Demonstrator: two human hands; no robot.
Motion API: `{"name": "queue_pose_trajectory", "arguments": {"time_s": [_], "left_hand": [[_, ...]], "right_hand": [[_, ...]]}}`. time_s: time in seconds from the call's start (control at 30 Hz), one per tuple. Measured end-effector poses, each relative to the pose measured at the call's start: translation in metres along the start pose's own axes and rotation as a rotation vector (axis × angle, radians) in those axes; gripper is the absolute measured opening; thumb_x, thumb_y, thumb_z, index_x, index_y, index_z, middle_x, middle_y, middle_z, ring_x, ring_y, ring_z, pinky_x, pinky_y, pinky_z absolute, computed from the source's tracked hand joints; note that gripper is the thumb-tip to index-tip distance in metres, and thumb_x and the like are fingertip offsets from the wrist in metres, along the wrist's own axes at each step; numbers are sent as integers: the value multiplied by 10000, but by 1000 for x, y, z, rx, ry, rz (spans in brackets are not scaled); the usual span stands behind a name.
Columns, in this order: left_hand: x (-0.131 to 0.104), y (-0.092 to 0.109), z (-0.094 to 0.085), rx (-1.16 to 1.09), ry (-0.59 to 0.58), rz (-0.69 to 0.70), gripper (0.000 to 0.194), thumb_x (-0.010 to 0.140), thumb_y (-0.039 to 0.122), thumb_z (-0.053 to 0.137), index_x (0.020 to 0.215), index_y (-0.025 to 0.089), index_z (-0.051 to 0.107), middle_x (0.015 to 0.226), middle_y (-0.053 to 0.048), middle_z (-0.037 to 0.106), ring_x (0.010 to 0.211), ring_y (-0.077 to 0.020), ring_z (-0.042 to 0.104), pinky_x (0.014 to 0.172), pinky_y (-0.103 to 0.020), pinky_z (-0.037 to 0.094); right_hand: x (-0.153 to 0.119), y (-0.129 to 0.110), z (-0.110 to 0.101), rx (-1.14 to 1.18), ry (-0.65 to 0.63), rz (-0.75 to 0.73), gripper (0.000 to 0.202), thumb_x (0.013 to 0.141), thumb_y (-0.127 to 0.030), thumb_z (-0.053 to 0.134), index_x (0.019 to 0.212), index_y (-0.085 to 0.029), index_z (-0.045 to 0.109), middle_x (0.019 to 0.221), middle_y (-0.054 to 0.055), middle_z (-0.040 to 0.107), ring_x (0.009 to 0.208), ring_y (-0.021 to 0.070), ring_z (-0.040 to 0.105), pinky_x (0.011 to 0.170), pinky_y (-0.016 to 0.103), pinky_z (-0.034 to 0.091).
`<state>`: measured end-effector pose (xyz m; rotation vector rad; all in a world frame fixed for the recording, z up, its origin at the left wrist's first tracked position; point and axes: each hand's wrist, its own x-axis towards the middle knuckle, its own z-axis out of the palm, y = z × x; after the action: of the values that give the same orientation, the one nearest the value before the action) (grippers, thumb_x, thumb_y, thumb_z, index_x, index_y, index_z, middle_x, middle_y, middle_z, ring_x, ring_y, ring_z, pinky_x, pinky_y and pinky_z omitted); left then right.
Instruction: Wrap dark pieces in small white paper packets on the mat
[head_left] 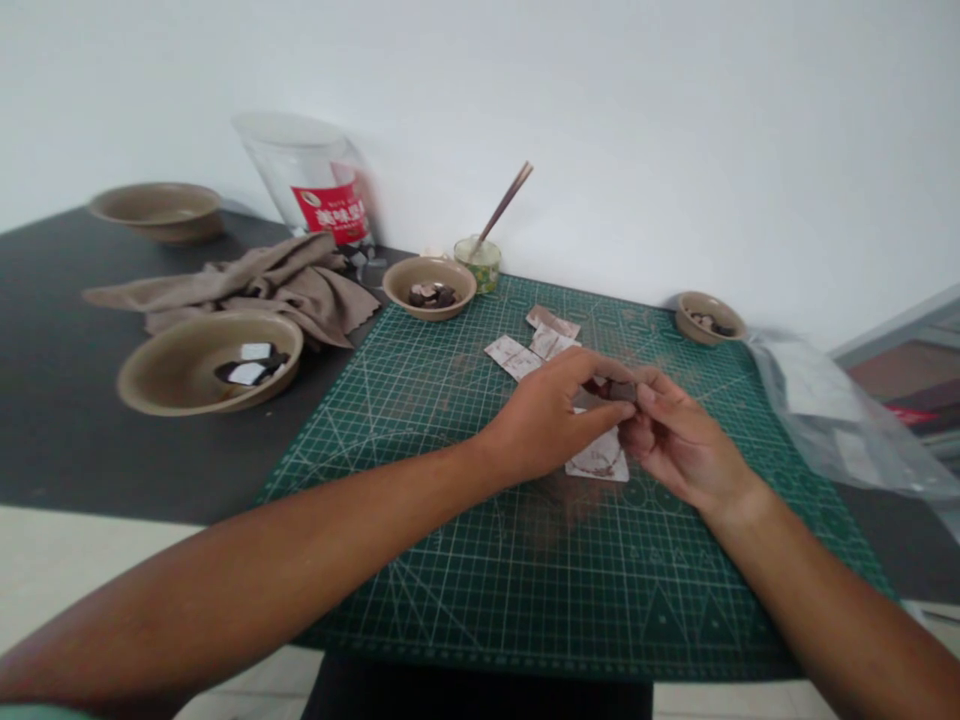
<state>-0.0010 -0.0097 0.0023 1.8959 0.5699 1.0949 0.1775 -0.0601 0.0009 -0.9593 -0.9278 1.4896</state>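
Over the cutting mat, my left hand [551, 420] and my right hand [686, 440] meet at the fingertips. Thumb and fingers of both pinch a small dark brown piece [621, 391], mostly hidden by the fingers, so its kind cannot be made out. Just beneath them lies a white paper packet [598, 460] with brown smudges. Beyond my left hand are more small packets: a white one [512, 355], another white one [553, 342] and a brownish one [553, 321].
A green cutting mat [480, 600] with brown dust covers much of the dark table [97, 420]. Around it stand a cup [486, 268] with chopsticks, a bowl [429, 311] of dark pieces, a smaller bowl [694, 328], a larger bowl [169, 380], cloth [255, 285], jar [277, 170] and plastic bag [840, 410].
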Motion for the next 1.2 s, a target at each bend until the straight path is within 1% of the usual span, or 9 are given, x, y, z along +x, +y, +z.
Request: {"name": "queue_pose_trajectory", "arguments": {"time_s": [0.1, 0.2, 0.37, 0.47, 0.53, 0.67, 0.8, 0.97, 1.2], "left_hand": [[0, -1, -1, -4, -13, 31, 179, 864, 209, 716, 1037, 180, 681, 1009, -46, 680, 974, -181, 638, 903, -318, 501], [1, -4, -2, -82, -19, 57, 172, 867, 221, 729, 1030, 180, 692, 1017, -50, 677, 1004, -184, 626, 918, -319, 488], [2, -14, 5, -455, -43, 42, 138, 844, 245, 772, 946, 177, 710, 1059, -53, 684, 1019, -179, 634, 920, -322, 474], [2, -16, 8, -668, -82, -21, 124, 826, 223, 790, 907, 173, 709, 1076, -49, 682, 1031, -174, 644, 929, -332, 475], [3, -14, 9, -729, -101, -67, 115, 826, 225, 790, 875, 167, 704, 1058, -47, 685, 1002, -166, 650, 917, -334, 479], [3, -9, 8, -719, -88, -109, 170, 831, 274, 789, 796, 149, 679, 1015, -48, 688, 964, -159, 644, 891, -321, 480], [3, -6, 7, -669, -78, -149, 245, 852, 324, 765, 747, 135, 648, 1010, -57, 691, 921, -149, 636, 854, -306, 479], [2, -5, 5, -613, -83, -161, 272, 867, 328, 742, 720, 127, 633, 987, -57, 690, 840, -121, 615, 770, -268, 472], [3, -3, 5, -619, -86, -172, 270, 871, 354, 733, 735, 131, 663, 958, -58, 694, 800, -119, 607, 730, -257, 477]], "right_hand": [[-2, -1, 2, 53, -27, 9, 233, 799, -336, 821, 871, -216, 635, 709, -61, 620, 472, 36, 472, 425, 131, 410], [-4, -1, 3, 58, -65, 10, 197, 842, -338, 784, 895, -210, 644, 752, -51, 630, 488, 34, 490, 432, 131, 417], [-6, 1, 1, 57, -100, 9, 225, 842, -348, 785, 961, -222, 642, 731, -53, 626, 494, 54, 516, 423, 157, 418], [-6, 2, -1, 65, -129, 44, 266, 836, -350, 793, 1025, -244, 637, 725, -59, 611, 503, 65, 535, 419, 165, 421], [-6, 1, -1, 69, -145, 64, 275, 841, -340, 789, 1051, -246, 638, 750, -56, 608, 515, 64, 546, 422, 166, 430], [-7, 1, -2, 80, -153, 78, 227, 859, -296, 773, 1035, -228, 646, 780, -54, 603, 522, 49, 550, 436, 156, 450], [-8, 1, -2, 85, -193, 94, 197, 859, -300, 776, 987, -209, 657, 716, -58, 605, 524, 53, 585, 450, 139, 477], [-10, 0, -1, 90, -232, 134, 324, 842, -300, 796, 1123, -227, 652, 672, -69, 623, 524, 60, 624, 453, 121, 499], [-10, 1, -3, 89, -239, 119, 350, 869, -265, 760, 1198, -229, 644, 812, -37, 684, 550, 61, 646, 468, 135, 520]]}}
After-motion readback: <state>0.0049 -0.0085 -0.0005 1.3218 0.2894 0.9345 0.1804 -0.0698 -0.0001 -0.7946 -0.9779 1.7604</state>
